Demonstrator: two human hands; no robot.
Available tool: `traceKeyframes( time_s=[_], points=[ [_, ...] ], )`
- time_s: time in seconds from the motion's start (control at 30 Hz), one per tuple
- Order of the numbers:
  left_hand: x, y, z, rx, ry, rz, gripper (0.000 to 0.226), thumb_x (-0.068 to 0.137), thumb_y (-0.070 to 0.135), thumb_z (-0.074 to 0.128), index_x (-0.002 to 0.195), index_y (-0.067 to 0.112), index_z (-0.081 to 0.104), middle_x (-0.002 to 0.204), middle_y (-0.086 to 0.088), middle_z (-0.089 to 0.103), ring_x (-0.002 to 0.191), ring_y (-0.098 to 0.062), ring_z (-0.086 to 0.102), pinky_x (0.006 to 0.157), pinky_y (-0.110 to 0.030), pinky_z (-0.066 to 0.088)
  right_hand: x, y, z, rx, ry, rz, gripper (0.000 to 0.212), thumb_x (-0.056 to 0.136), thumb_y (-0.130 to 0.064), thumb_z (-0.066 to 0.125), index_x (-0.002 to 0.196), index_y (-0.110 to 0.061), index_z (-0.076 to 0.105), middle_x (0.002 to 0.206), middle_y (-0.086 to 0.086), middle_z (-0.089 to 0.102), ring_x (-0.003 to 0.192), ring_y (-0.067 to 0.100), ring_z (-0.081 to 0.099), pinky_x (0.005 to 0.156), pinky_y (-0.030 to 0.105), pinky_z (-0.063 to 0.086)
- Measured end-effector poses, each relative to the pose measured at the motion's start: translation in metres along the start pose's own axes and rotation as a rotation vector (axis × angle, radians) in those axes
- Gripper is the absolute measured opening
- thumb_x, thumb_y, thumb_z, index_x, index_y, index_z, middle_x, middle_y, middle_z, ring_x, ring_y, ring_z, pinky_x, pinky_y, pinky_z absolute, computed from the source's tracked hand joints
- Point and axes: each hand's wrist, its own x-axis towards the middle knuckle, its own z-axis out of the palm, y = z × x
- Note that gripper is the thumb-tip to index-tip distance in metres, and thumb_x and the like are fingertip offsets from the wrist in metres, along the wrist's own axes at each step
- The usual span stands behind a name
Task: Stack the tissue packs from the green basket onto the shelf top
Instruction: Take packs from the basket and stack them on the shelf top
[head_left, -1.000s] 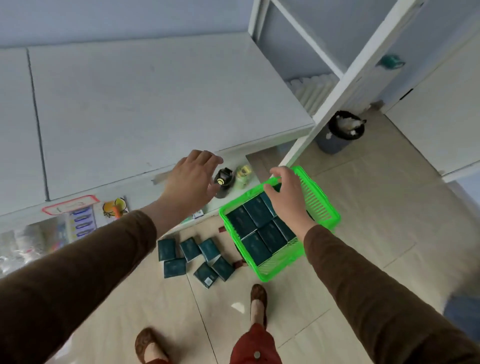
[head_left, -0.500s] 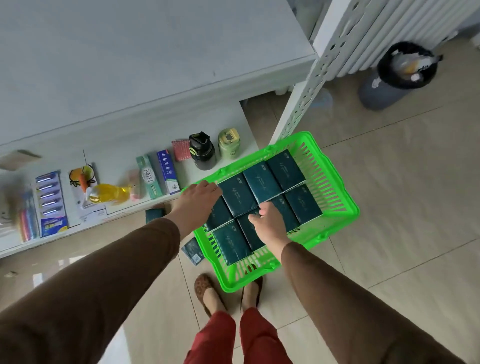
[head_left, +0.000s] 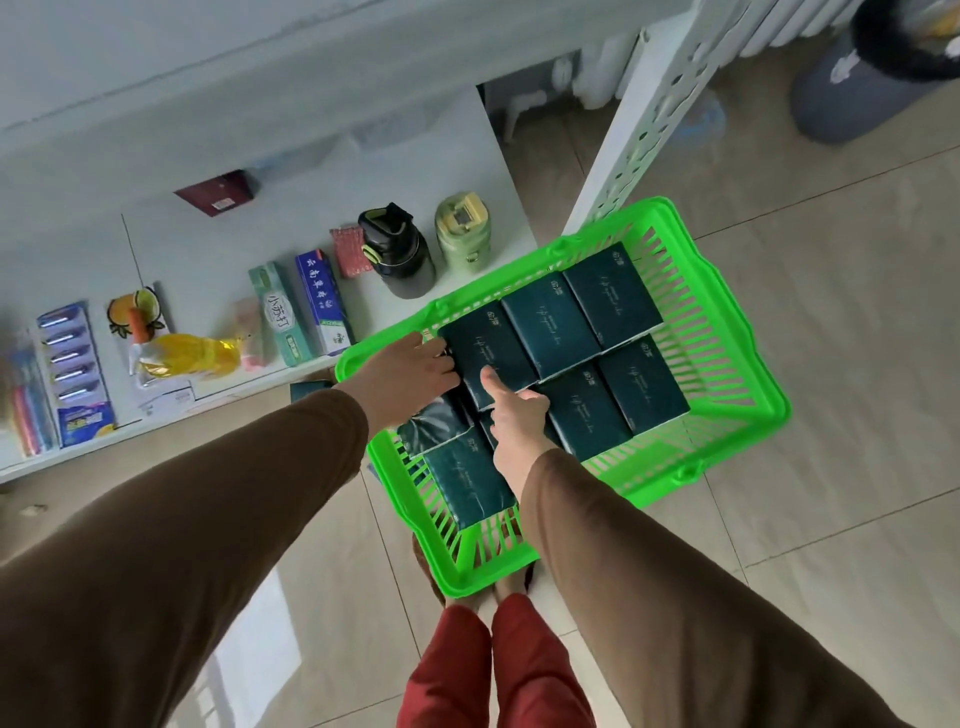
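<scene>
Seen from above, both hands reach into a green basket (head_left: 727, 332) on the floor. The left hand (head_left: 402, 376), fingers straight, touches the nearest tissue pack (head_left: 485, 358); the right hand (head_left: 517, 421), thumb extended, presses its near edge. The pack's long axis runs toward eleven o'clock.

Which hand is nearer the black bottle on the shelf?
Left. The left hand lies just below the black bottle, at the green basket rim; the right hand is farther inside.
</scene>
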Motion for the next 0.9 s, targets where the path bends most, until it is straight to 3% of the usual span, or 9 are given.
traceKeyframes(
  time_s=[0.07, 0.13, 0.3, 0.37, 0.43, 0.53, 0.6, 0.73, 0.9],
  points=[
    [0.000, 0.000, -0.010, 0.031, 0.016, 0.035, 0.032, 0.084, 0.012, 0.061, 0.113, 0.025, 0.060, 0.115, 0.006, 0.056, 0.117, -0.024, 0.044, 0.091, -0.035, 0.034, -0.003, -0.003, -0.002, 0.015, -0.044, 0.004, 0.068, 0.077, -0.042, 0.083, 0.126, -0.010, 0.048, 0.092, 0.003, 0.052, 0.077, 0.016, 0.047, 0.085, 0.031, 0.041],
    [-0.008, -0.001, -0.023, 0.045, 0.042, 0.041, 0.030, 0.083, 0.013, 0.062, 0.111, 0.023, 0.062, 0.115, 0.004, 0.054, 0.114, -0.024, 0.043, 0.091, -0.036, 0.035, -0.014, -0.007, -0.007, 0.047, -0.096, 0.001, 0.068, 0.079, -0.039, 0.082, 0.132, -0.008, 0.051, 0.102, 0.004, 0.057, 0.095, 0.016, 0.053, 0.093, 0.030, 0.040],
    [-0.061, -0.004, -0.063, -0.007, 0.183, -0.113, 0.032, 0.085, 0.013, 0.054, 0.116, 0.021, 0.056, 0.113, 0.002, 0.058, 0.110, -0.025, 0.049, 0.094, -0.039, 0.039, -0.069, -0.017, -0.021, 0.016, -0.119, -0.143, 0.046, 0.083, -0.029, 0.080, 0.116, -0.009, 0.055, 0.106, 0.003, 0.057, 0.097, 0.013, 0.051, 0.103, 0.036, 0.039],
    [-0.098, -0.010, -0.084, -0.047, 0.177, -0.233, 0.042, 0.082, 0.030, 0.068, 0.120, 0.024, 0.052, 0.114, 0.004, 0.060, 0.112, -0.023, 0.050, 0.097, -0.039, 0.037, -0.107, -0.026, -0.021, -0.016, -0.111, -0.242, 0.033, 0.083, -0.026, 0.080, 0.092, -0.013, 0.051, 0.085, 0.003, 0.047, 0.079, 0.014, 0.044, 0.089, 0.036, 0.039],
    [-0.142, -0.017, -0.104, -0.106, 0.196, -0.347, 0.052, 0.077, 0.040, 0.072, 0.123, 0.027, 0.051, 0.118, 0.005, 0.059, 0.116, -0.022, 0.049, 0.099, -0.039, 0.034, -0.150, -0.035, -0.016, -0.087, -0.125, -0.396, 0.038, 0.082, -0.021, 0.080, 0.083, -0.018, 0.042, 0.076, 0.003, 0.042, 0.070, 0.015, 0.039, 0.076, 0.032, 0.035],
    [-0.220, -0.026, -0.130, -0.251, 0.273, -0.500, 0.051, 0.076, 0.042, 0.073, 0.121, 0.028, 0.052, 0.120, 0.006, 0.059, 0.118, -0.022, 0.048, 0.102, -0.040, 0.032, -0.222, -0.035, 0.003, -0.214, -0.201, -0.656, 0.034, 0.082, -0.014, 0.080, 0.086, -0.015, 0.046, 0.077, -0.008, 0.060, 0.068, 0.009, 0.055, 0.070, 0.025, 0.044],
    [-0.279, -0.033, -0.140, -0.309, 0.346, -0.582, 0.050, 0.075, 0.043, 0.075, 0.118, 0.027, 0.054, 0.116, 0.005, 0.061, 0.114, -0.023, 0.049, 0.099, -0.041, 0.033, -0.267, -0.025, 0.022, -0.296, -0.283, -0.776, 0.036, 0.081, -0.013, 0.080, 0.104, -0.014, 0.052, 0.100, -0.004, 0.069, 0.087, 0.008, 0.066, 0.080, 0.024, 0.053],
    [-0.409, -0.051, -0.134, -0.349, 0.513, -0.685, 0.049, 0.075, 0.043, 0.078, 0.115, 0.026, 0.056, 0.110, 0.005, 0.063, 0.107, -0.024, 0.051, 0.092, -0.040, 0.035, -0.355, 0.003, 0.083, -0.426, -0.352, -1.013, 0.046, 0.079, -0.022, 0.082, 0.115, -0.024, 0.052, 0.111, -0.004, 0.066, 0.099, 0.002, 0.063, 0.080, 0.014, 0.049],
    [-0.555, -0.096, -0.113, -0.336, 0.623, -0.837, 0.055, 0.073, 0.046, 0.079, 0.118, 0.025, 0.056, 0.111, 0.006, 0.065, 0.109, -0.025, 0.051, 0.091, -0.041, 0.036, -0.437, 0.041, 0.189, -0.527, -0.399, -1.200, 0.047, 0.078, -0.023, 0.082, 0.112, -0.022, 0.050, 0.108, 0.001, 0.066, 0.099, 0.011, 0.066, 0.080, 0.022, 0.052]
  ],
)
